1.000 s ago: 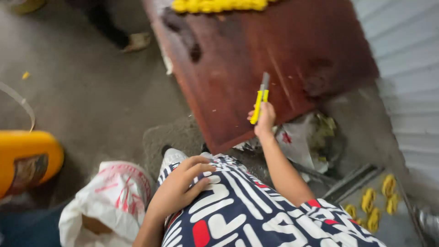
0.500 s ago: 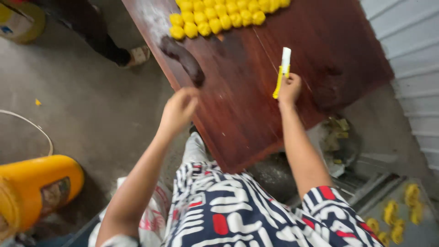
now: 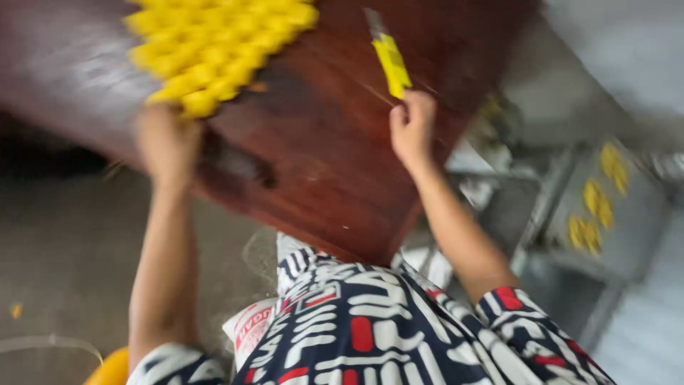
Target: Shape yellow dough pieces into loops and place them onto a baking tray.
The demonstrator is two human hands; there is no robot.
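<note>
Reaching over a dark wooden counter [image 3: 320, 164], the left hand [image 3: 167, 142], its grip too blurred to tell, touches yellow pieces [image 3: 214, 46] at the far edge; the right hand [image 3: 412, 128] grips a yellow knife [image 3: 390, 63] pointing away.

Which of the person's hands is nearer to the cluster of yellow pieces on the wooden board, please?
Left. The left hand reaches just below the yellow pieces; the right hand is off to their right, holding a yellow cutter.

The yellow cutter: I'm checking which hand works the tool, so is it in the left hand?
No, the right hand grips the yellow cutter over the wooden board, while the left hand reaches toward the yellow pieces.
</note>
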